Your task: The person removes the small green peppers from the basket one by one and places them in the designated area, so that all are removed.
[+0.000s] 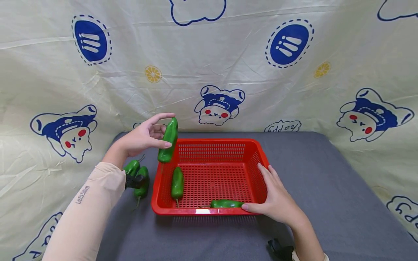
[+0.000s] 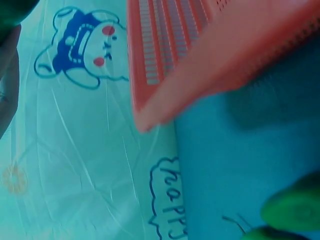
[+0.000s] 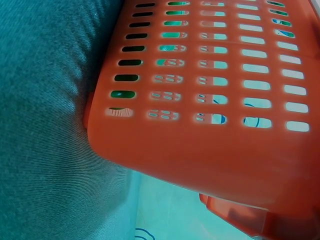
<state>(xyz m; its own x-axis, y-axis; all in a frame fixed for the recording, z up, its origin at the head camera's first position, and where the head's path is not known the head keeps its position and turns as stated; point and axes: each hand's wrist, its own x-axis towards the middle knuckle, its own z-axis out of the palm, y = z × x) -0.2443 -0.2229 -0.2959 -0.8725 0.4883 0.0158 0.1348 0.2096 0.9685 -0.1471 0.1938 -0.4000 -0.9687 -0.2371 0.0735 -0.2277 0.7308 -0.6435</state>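
My left hand (image 1: 142,136) pinches a long green chili pepper (image 1: 168,139) between thumb and fingertips, above the left end of a red plastic basket (image 1: 212,211). In the left wrist view, part of that pepper (image 2: 12,12) shows at the upper left corner. My right hand (image 1: 277,197) grips the basket's near right corner, thumb on the front rim and fingers along the right rim. Inside the basket, one green pepper (image 1: 177,183) lies near the left wall. Another pepper (image 1: 226,204) lies along the front wall, its right end by my right thumb.
On the grey cloth (image 1: 313,174), left of the basket, lie green peppers (image 1: 142,185), partly hidden by my left wrist and its black strap (image 1: 132,181). A printed white sheet (image 1: 130,43) hangs behind the table and down its sides.
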